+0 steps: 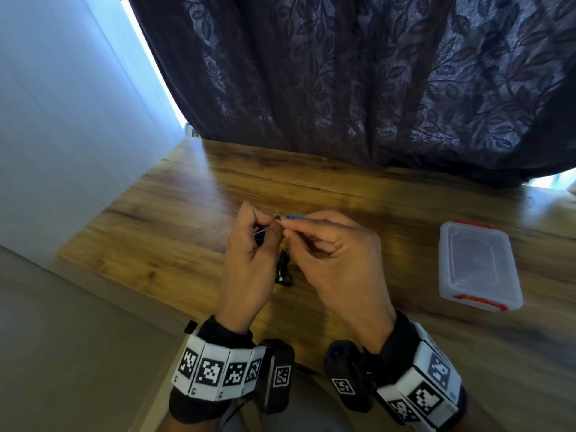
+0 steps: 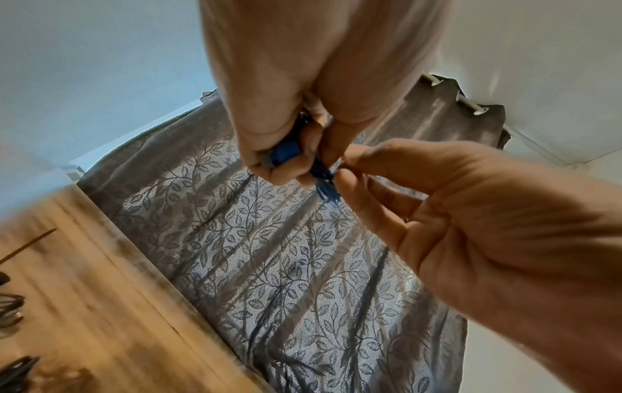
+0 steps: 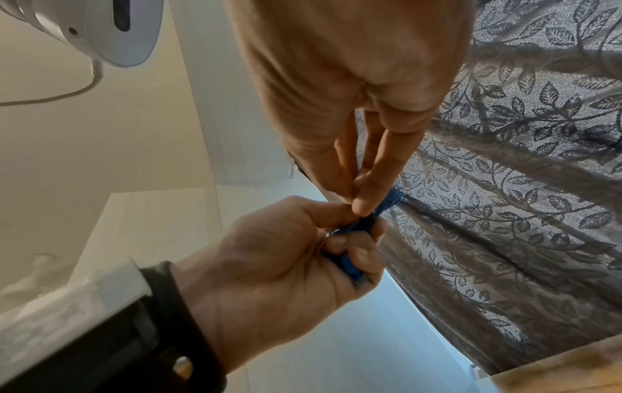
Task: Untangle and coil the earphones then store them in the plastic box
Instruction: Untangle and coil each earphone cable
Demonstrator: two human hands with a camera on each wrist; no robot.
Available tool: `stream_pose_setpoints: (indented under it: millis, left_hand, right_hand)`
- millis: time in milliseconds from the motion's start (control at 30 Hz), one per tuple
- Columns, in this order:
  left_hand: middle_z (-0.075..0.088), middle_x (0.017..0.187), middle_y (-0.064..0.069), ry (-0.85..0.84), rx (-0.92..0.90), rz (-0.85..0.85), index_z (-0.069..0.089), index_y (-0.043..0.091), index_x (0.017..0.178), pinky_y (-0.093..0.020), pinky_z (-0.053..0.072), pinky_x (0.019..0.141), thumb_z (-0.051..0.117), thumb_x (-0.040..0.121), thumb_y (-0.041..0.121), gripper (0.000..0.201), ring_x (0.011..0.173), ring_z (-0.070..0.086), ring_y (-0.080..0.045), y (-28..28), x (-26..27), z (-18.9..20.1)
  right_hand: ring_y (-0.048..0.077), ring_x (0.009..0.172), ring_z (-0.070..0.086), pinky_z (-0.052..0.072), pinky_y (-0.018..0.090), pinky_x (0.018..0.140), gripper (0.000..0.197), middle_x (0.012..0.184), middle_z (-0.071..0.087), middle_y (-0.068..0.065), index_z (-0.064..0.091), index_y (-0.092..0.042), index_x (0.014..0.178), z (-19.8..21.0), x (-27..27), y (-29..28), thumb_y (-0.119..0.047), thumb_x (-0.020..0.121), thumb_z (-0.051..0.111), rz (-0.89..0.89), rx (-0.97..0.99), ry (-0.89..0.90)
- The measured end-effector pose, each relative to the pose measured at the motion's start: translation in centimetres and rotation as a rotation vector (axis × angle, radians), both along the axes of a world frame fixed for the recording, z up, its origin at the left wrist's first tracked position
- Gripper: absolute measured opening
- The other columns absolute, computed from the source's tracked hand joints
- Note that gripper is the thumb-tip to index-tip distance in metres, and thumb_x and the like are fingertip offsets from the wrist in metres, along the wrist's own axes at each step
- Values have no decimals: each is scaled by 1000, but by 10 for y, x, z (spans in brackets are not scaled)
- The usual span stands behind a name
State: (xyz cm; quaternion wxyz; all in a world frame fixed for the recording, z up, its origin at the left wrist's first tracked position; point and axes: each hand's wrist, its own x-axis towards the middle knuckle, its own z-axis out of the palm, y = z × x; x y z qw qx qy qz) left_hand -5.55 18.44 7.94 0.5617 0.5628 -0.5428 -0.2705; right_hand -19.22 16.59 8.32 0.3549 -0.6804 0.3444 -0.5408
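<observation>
Fingers (image 3: pixel 365 202) of right hand (image 1: pixel 336 260) pinch blue earphones (image 3: pixel 370 220) bundle; left hand (image 1: pixel 249 254) grips other end; plastic box (image 1: pixel 477 266) closed, right of frame, nearer right hand.

No words, brand names or numbers can be read anywhere in these views. The only signs are black-and-white square coded markers on the white blocks of the left wristband (image 1: pixel 218 372) and of the right wristband (image 1: pixel 427 388), and one each on the two dark camera units strapped beside them; these are patterns, not letters. Small grey marks sit at the lower edge of the left wristband's blocks, too small to make out. The clear plastic box (image 1: pixel 477 266), near the right edge of the table (image 1: pixel 156 213), carries no readable label; its lid shows only moulded relief. The curtain (image 1: pixel 374 73) bears a leaf pattern, no lettering.
</observation>
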Motion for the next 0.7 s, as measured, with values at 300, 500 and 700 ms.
stream_pose_setpoints:
  millis: [300, 500, 700]
  left_hand:
    - [58, 80, -8, 25, 3, -5, 51, 17, 88, -39, 43, 64, 53, 96, 25, 11, 71, 54, -15, 0, 0, 0]
    - [56, 78, -5, 12, -1, -22, 51, 20, 88, -38, 42, 62, 53, 96, 27, 10, 71, 53, -16, 0, 1, 0]
    - [58, 80, -6, 0, -14, -26, 52, 20, 88, -38, 44, 64, 53, 98, 24, 10, 72, 55, -15, 1, 1, 0]
  right_hand:
    - [10, 85, 73, 63, 31, 75, 18, 102, 73, -1, 78, -12, 106, 0, 0, 0, -9, 89, 74, -3, 13, 7]
    - [8, 85, 73, 62, 28, 74, 18, 103, 72, -3, 78, -13, 107, 1, 0, -1, -11, 89, 74, -3, 21, 41]
    - [9, 86, 73, 62, 30, 74, 18, 103, 72, -3, 78, -14, 107, 0, -1, -1, -11, 89, 73, -2, 26, 42]
